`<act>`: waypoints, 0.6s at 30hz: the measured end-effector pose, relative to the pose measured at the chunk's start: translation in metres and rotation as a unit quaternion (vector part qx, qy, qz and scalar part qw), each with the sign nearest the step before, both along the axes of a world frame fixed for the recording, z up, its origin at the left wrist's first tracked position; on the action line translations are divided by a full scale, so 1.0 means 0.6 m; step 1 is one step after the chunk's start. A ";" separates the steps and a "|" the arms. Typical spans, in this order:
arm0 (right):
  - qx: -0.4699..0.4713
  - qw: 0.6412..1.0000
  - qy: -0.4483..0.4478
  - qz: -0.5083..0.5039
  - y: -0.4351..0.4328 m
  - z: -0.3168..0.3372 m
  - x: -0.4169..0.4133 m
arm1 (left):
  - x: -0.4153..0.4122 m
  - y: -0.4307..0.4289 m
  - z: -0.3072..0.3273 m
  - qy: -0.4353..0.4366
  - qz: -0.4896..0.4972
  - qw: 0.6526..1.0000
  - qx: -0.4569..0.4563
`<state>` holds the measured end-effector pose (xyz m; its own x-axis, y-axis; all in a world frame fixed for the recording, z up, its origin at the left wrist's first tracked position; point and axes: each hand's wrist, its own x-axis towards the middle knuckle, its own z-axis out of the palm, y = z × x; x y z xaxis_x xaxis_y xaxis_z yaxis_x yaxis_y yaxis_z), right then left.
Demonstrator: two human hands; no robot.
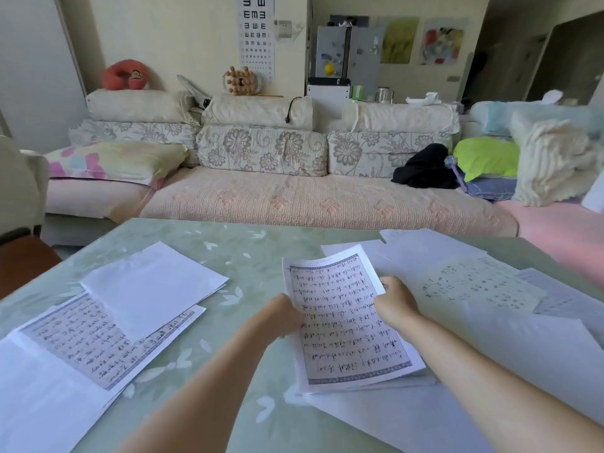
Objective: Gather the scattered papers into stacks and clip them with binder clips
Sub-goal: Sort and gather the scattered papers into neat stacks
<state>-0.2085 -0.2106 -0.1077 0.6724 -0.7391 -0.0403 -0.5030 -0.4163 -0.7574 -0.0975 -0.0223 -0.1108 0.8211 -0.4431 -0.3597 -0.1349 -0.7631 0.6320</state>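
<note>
Left hand [284, 313] and right hand [395, 300] each grip a long edge of a thin, slightly bowed stack of handwritten papers [343, 322] above the glossy green floral tabletop [228, 256]. Flat white sheets [153, 282] lie to the left.

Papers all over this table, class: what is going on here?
A person grips a thin sheaf of white handwritten sheets by its side edges, left hand on the left, right hand on the right, its near end down on the pale green table. Other white papers lie loose on the left, and more are spread on the right. No binder clip shows, so nothing is clipped yet.
</note>
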 end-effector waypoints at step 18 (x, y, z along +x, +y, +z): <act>-0.201 0.961 0.160 0.103 0.016 -0.003 -0.007 | 0.018 -0.004 -0.011 -0.166 -0.030 0.985 -0.025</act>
<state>-0.2128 -0.2010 -0.1096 0.8070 -0.5904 -0.0088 -0.5587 -0.7587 -0.3350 -0.0868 -0.0246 -0.1172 0.8618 -0.5047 -0.0517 -0.3844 -0.7161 0.5826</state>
